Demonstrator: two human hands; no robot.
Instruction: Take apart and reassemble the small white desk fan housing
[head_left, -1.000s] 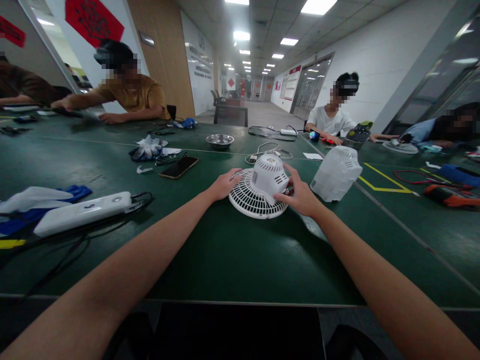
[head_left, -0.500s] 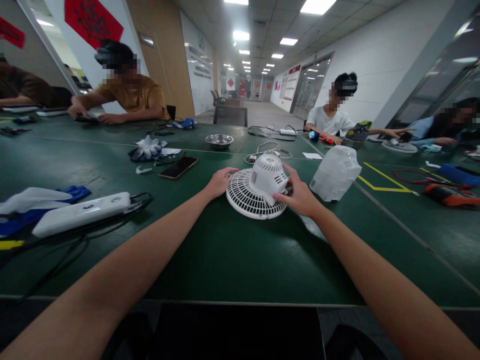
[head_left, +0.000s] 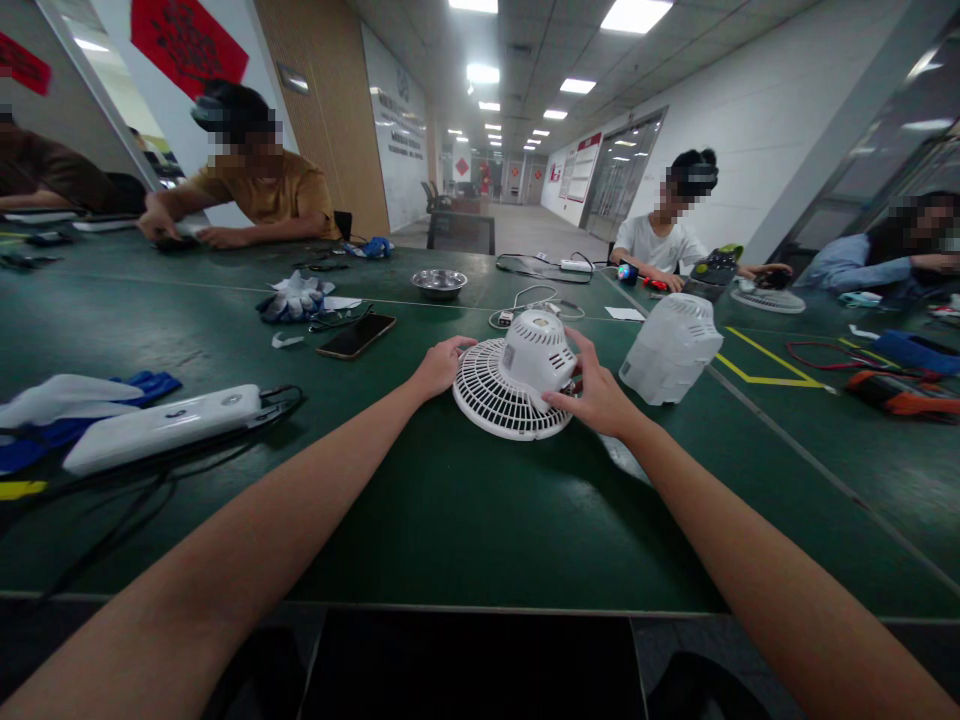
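Observation:
A white fan head (head_left: 537, 345) rests on the green table in front of me, its round grille (head_left: 491, 400) facing down and its vented motor housing on top. At the grille's left rim, my left hand (head_left: 437, 368) grips the edge with bent fingers. My right hand (head_left: 602, 394) is closed around the right side of the motor housing, thumb towards me and fingers behind. Its far fingertips are partly hidden by the housing. Just right of that hand stands a translucent white plastic cover (head_left: 670, 350). A white cord (head_left: 525, 298) lies behind the fan head.
Leftward lie a phone (head_left: 357, 335), gloves (head_left: 296, 298) and a white power strip (head_left: 172, 425) with black cables. A metal bowl (head_left: 439, 283) sits farther back. An orange-black meter (head_left: 904, 392) is at the right. Several other people work around the table.
My hands and the fan head stay almost still. At the far right, one person's arm has drawn back, and a round white part there has shifted left.

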